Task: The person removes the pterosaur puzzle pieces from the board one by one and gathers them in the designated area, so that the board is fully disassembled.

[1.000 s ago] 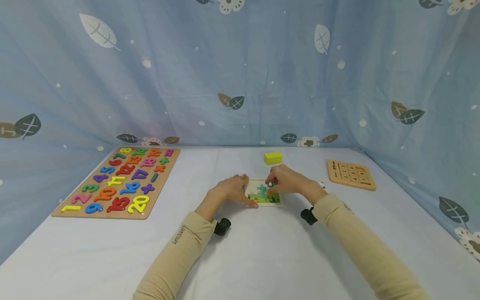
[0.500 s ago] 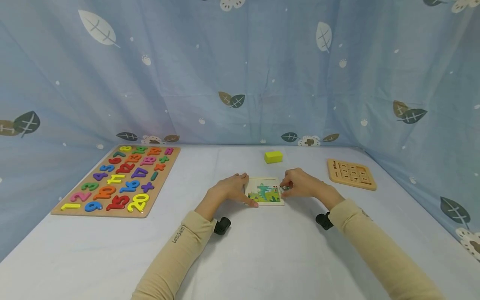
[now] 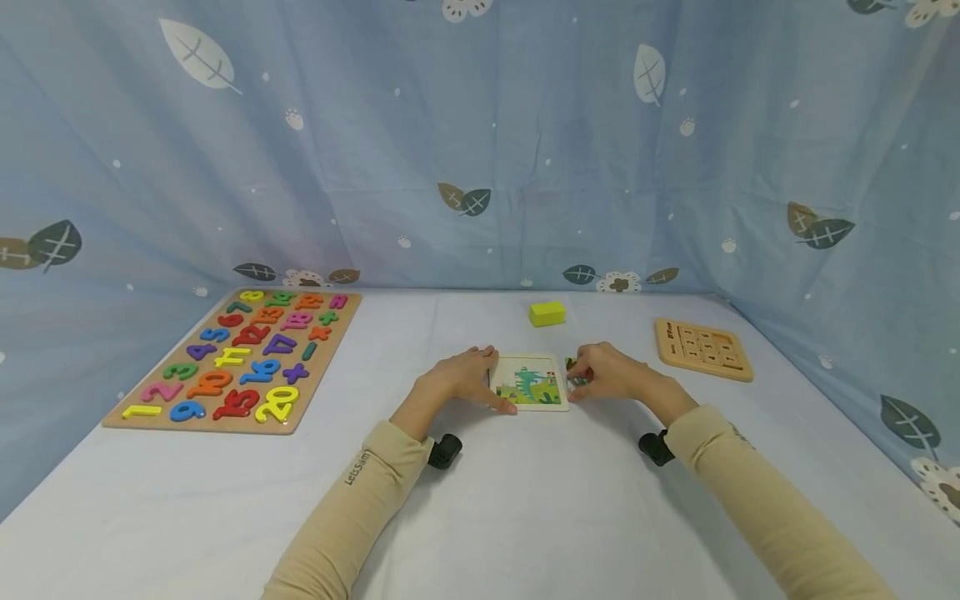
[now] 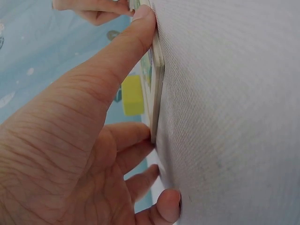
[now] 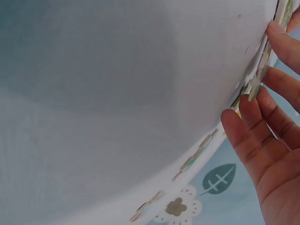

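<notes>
A small picture puzzle board with a green dinosaur scene lies flat at the middle of the table. My left hand holds its left side, thumb on the near edge and fingertips against the far left corner. Just off the board's right edge, my right hand pinches a small jigsaw piece between thumb and fingers. The fingers mostly hide the piece in the head view. In the right wrist view, another loose jigsaw piece lies flat on the table beyond the fingers.
A yellow-green block stands behind the puzzle board. To the left is a large number board with colourful numerals and signs. A small wooden number tile board lies at the right. A blue patterned curtain hangs behind the table.
My right hand has moved right, from over the dinosaur picture to beside the board's right edge, uncovering the picture. My left hand has stayed in place on the board.
</notes>
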